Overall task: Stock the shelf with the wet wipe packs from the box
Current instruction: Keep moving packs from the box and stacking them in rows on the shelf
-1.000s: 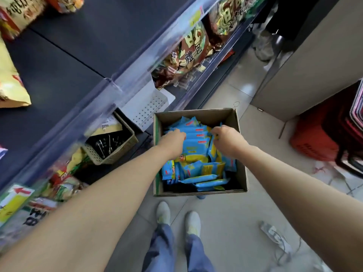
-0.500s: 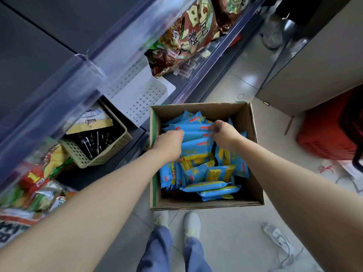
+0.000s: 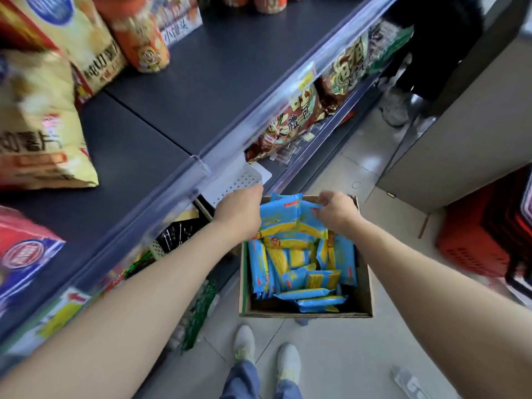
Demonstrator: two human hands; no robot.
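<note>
1. Head view, counts: two bare hands, one cardboard box [image 3: 366,286] standing on the tiled floor, and one dark shelf [image 3: 218,82] running along the left.
2. A bundle of wet wipe packs [image 3: 283,216], blue and yellow, is held up between the hands, over the far end of the box. At least two packs show in it, and the exact number cannot be told.
3. Loose packs [image 3: 299,276] fill the box below. At least nine show, some upright along the sides and some lying flat near the front wall. They overlap too much for a firm count.
4. The left hand [image 3: 239,214] is against the bundle's left edge with its back to the camera. Its fingers wrap out of sight round the packs, so the grasp reads as closed on them.
5. The right hand [image 3: 335,211] has its fingers curled tight, pinching the bundle's upper right edge.
6. On the shelf top stand several snack bags, among them a yellow bag [image 3: 37,125] and an orange bag [image 3: 141,38], well apart from the hands.
7. One white perforated basket [image 3: 239,181] sits on the lower tier just beyond the left hand.
8. One red basket [image 3: 483,240] stands on the floor to the right.
9. Two pale shoes [image 3: 244,341] are near the box's front wall.
</note>
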